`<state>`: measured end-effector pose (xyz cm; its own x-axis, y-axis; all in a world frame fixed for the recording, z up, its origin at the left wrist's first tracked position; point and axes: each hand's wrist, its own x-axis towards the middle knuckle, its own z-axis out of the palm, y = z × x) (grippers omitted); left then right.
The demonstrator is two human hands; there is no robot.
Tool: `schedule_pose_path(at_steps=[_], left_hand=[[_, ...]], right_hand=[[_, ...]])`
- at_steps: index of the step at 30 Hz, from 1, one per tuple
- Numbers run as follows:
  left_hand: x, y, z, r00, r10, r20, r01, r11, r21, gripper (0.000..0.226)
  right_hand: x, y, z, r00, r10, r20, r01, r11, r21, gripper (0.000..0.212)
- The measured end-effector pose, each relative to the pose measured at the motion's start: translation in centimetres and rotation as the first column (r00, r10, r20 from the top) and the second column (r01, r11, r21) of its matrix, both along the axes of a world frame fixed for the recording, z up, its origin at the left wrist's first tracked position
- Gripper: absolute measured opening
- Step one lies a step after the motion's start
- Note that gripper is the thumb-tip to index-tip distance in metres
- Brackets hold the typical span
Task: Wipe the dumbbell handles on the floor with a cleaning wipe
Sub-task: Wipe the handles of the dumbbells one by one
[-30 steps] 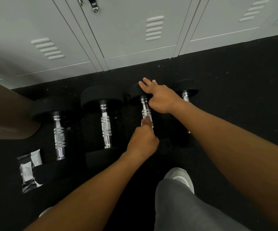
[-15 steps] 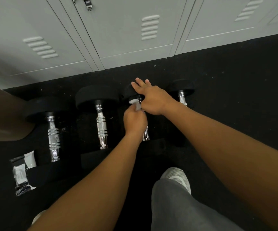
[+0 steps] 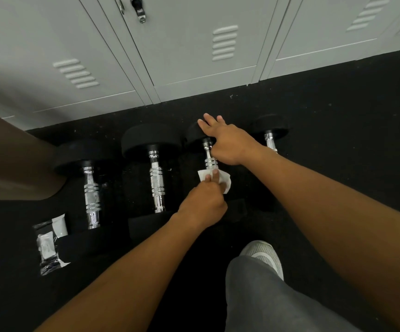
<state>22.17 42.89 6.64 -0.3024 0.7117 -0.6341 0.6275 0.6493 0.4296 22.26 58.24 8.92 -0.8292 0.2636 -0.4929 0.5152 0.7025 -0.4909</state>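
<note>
Now the left hand (image 3: 202, 203) pinches the white wipe (image 3: 215, 179) around the third dumbbell's chrome handle (image 3: 210, 159), mid-floor before the lockers (image 3: 194, 56). Right hand (image 3: 227, 144), fingers spread, presses its far head (steadying it against rolling, presumably), gripping nothing.

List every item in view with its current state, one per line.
Wipe: white, crumpled, held against the third handle.
Left hand: gripping the wipe.
Right hand: open, resting on the third dumbbell's far head.
Third handle: lying flat, partly covered.
First handle: lying flat, untouched.
Second handle: lying flat, untouched.
Fourth dumbbell: lying flat, mostly hidden by the arm.
Packet: on the floor, apparently torn open.
Lockers: shut.
</note>
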Motion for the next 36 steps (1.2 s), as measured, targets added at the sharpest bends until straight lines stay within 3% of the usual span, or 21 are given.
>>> schedule_pose_path(at_steps=[3,5,6,7,9,11,12,13,14,16,20,24,27,32,36], left_hand=[[-0.6,-0.8,1.0,0.990,0.060,0.125,-0.073,0.993,0.094,0.049],[-1.6,-0.8,1.5,0.884,0.323,0.339,-0.359,0.932,0.049,0.026],[-2.6,-0.7,1.7,0.743,0.503,0.443,-0.555,0.832,-0.014,0.017],[-3.5,-0.6,1.7,0.560,0.663,0.497,-0.735,0.675,-0.071,0.020],[-5.1,-0.6,0.8,0.220,0.821,0.526,-0.935,0.332,-0.126,0.031],[-5.6,-0.1,-0.5,-0.002,0.844,0.536,-0.992,0.067,-0.109,0.032],[-5.6,0.5,-1.2,-0.088,0.833,0.546,-0.992,-0.026,-0.121,0.031],[-5.4,1.1,-2.0,-0.117,0.825,0.552,-0.989,-0.045,-0.142,0.030],[-5.0,1.8,-2.8,-0.105,0.815,0.570,-0.987,-0.016,-0.159,0.031],[-4.3,2.7,-3.7,-0.003,0.774,0.633,-0.977,0.134,-0.168,0.032],[-4.1,2.1,-4.0,0.330,0.705,0.627,-0.884,0.465,-0.057,0.050],[-5.4,-0.5,-2.5,0.498,0.658,0.565,-0.738,0.664,-0.122,0.026],[-6.5,-1.9,-0.1,0.448,0.656,0.608,-0.717,0.670,-0.195,0.045],[-8.5,-5.1,3.0,0.129,0.679,0.722,-0.843,0.458,-0.280,0.049],[-10.2,-7.7,5.1,0.006,0.629,0.778,-0.886,0.364,-0.288,0.046]], right_hand=[[0.1,0.1,0.0,1.000,-0.013,-0.005,0.013,1.000,-0.012,0.085],[0.2,0.1,0.0,1.000,-0.023,-0.010,0.023,1.000,-0.016,0.085],[0.2,0.2,0.0,1.000,-0.028,-0.012,0.028,0.999,-0.016,0.085],[0.3,0.2,-0.1,0.999,-0.031,-0.014,0.031,0.999,-0.015,0.086],[0.3,0.3,-0.2,0.999,-0.030,-0.015,0.030,0.999,-0.017,0.085],[0.3,0.3,-0.3,1.000,-0.024,-0.014,0.023,1.000,-0.015,0.085],[0.3,0.3,-0.2,1.000,-0.021,-0.012,0.021,1.000,-0.014,0.085],[0.2,0.3,-0.2,1.000,-0.019,-0.010,0.019,1.000,-0.014,0.085],[0.2,0.3,-0.2,1.000,-0.016,-0.009,0.016,1.000,-0.015,0.085],[0.2,0.3,-0.2,1.000,-0.011,-0.008,0.011,1.000,-0.018,0.085],[0.4,0.6,-0.4,1.000,-0.026,-0.009,0.026,0.999,-0.021,0.083],[0.5,0.7,-0.4,0.999,-0.044,0.006,0.044,0.999,-0.026,0.083],[0.3,0.3,-0.1,0.999,-0.049,0.003,0.049,0.998,-0.034,0.084],[0.1,-0.7,0.6,0.981,-0.180,-0.069,0.171,0.979,-0.111,0.074],[-0.3,-2.3,3.1,0.931,-0.320,-0.174,0.285,0.937,-0.201,0.053]])
